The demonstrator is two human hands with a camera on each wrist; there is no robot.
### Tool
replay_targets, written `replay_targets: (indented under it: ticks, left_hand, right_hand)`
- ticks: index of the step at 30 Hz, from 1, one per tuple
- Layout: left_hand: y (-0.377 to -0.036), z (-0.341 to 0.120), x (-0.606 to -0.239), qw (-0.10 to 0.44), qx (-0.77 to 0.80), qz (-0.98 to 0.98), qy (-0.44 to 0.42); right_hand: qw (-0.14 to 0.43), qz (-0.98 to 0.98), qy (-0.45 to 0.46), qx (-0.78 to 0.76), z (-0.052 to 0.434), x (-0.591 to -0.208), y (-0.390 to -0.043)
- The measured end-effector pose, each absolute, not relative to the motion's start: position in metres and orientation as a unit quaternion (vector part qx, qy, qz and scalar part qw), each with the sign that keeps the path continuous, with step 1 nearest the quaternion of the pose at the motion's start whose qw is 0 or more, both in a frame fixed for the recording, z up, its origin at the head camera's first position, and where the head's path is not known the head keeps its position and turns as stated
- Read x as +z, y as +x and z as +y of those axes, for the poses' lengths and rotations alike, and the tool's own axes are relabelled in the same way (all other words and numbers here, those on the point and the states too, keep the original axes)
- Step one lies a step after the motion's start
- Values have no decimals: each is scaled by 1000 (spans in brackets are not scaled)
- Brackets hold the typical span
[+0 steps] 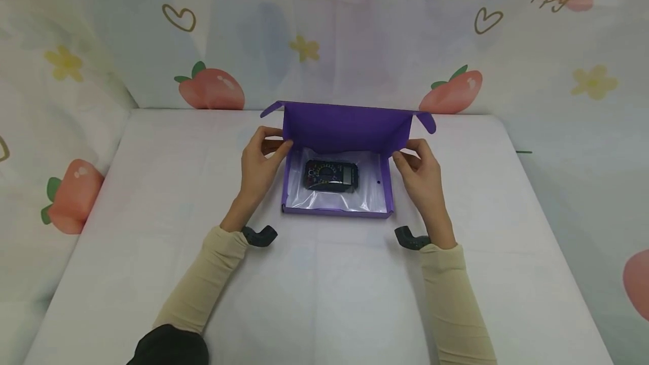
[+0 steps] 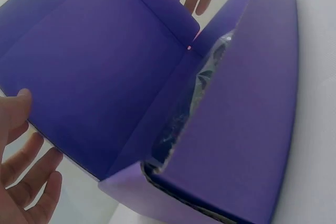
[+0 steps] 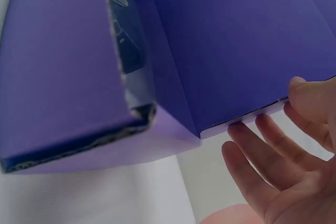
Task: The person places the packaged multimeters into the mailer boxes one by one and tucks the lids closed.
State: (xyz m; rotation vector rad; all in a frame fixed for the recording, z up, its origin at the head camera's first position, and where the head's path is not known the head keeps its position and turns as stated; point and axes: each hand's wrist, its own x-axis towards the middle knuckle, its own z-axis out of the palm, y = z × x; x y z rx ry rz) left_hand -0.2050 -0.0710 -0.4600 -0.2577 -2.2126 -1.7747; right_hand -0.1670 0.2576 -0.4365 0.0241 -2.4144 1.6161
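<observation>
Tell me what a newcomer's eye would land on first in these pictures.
First, the open purple box in the middle of the white table, its lid standing upright at the back. Inside lies a dark meter sealed in a clear plastic bag. The left hand and right hand hold the lid's two side edges, and a peach-printed cloth hangs behind.

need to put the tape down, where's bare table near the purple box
Bare white table lies in front of the purple box, between the sleeves, and out to its far left and far right. Crowded beside the lid, where the left hand and right hand grip its edges.
</observation>
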Motion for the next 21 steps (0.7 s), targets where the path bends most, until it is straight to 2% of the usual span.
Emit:
replay_targets:
  ticks: [11,21]
  left_hand:
    - [-198,-74,-467,139,-627,-759,-110]
    - [-199,-94,-472,107,-591,-786,-146]
  right_hand:
    - [100,-848,5,521,261,-439,-161]
    - [70,-832,34,550,272,-438,-157]
